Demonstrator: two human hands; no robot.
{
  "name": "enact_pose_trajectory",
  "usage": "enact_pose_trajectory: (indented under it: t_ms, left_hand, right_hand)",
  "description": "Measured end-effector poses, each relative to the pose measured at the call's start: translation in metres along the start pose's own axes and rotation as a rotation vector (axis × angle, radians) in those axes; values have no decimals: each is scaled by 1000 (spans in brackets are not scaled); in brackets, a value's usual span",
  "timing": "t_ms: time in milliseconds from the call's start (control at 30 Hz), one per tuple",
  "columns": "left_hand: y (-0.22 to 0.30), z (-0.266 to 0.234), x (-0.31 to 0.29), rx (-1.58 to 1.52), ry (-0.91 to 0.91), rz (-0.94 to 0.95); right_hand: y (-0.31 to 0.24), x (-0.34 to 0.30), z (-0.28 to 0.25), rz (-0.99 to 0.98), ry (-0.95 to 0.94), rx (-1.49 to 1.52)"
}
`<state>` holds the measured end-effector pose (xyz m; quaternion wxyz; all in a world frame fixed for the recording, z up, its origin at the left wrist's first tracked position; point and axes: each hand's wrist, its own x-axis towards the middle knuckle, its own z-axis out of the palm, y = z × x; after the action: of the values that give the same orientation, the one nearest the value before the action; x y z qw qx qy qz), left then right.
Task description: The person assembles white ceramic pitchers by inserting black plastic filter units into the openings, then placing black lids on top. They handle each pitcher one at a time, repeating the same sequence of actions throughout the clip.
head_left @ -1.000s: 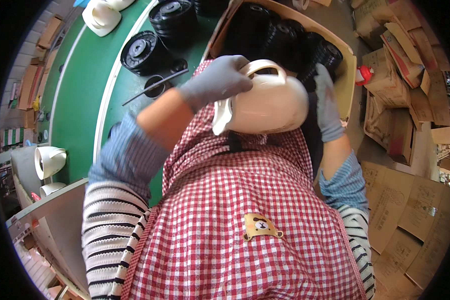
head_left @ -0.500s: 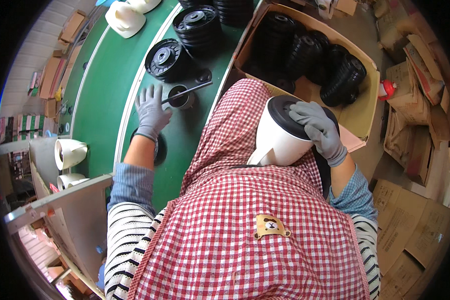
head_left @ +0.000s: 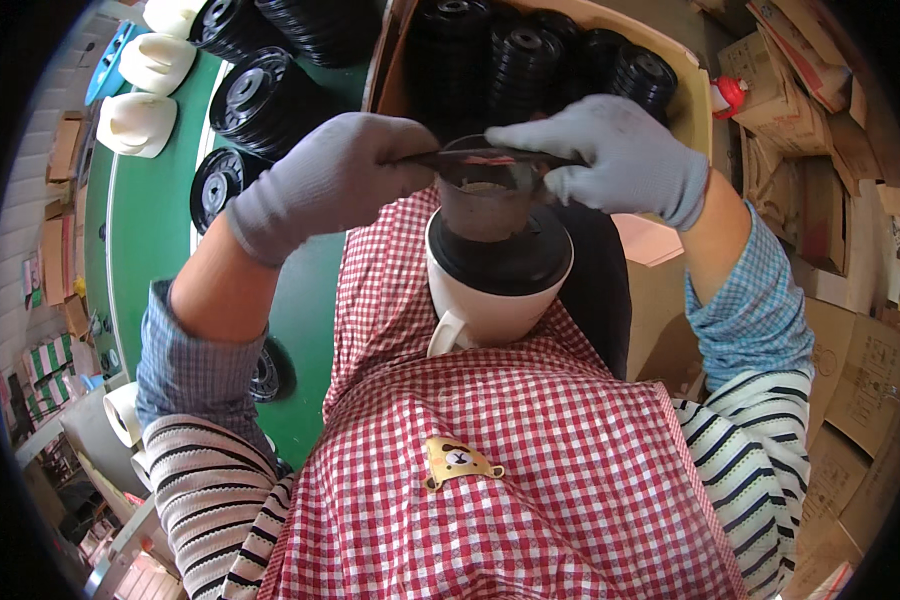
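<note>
A white jug-like body (head_left: 490,318) with a side handle rests in my lap, a black round piece (head_left: 500,262) covering its upward end. On that black piece stands a dark grey cylindrical tool (head_left: 483,212) with a crossbar handle. My left hand (head_left: 325,180), in a grey glove, is closed around the bar's left end. The right end is gripped by my right hand (head_left: 615,155), gloved alike, with the thumb below and fingers on top. How the tool's lower rim meets the black piece is not clear.
Stacks of black round parts (head_left: 260,95) stand on the green table (head_left: 155,240) at left, with white bodies (head_left: 138,124) farther off. Ahead, a cardboard box (head_left: 695,110) holds more black parts. Cartons (head_left: 810,170) and flattened cardboard (head_left: 855,350) lie at right.
The tool has come from the green table onto the black piece. My right hand has left the black piece, and both hands now grip the bar. The view has shifted.
</note>
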<state>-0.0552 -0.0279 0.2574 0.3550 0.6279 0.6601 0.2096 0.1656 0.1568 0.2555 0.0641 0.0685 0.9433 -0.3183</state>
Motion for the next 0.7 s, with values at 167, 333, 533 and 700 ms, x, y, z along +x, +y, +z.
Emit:
enact_pose_trajectory:
  t_ms: [167, 333, 533, 700]
  left_hand:
    - [-19, 27, 38, 74, -156, 89]
    - [-28, 28, 40, 19, -207, 133]
    - [-27, 29, 42, -113, -280, 5]
    - [-40, 31, 53, -127, -338, 17]
  right_hand:
    - [30, -24, 36, 185, -39, 365]
    - [11, -29, 32, 327, -119, 557]
    - [10, -39, 47, 88, -8, 396]
    - [1, -32, 38, 1, -54, 292]
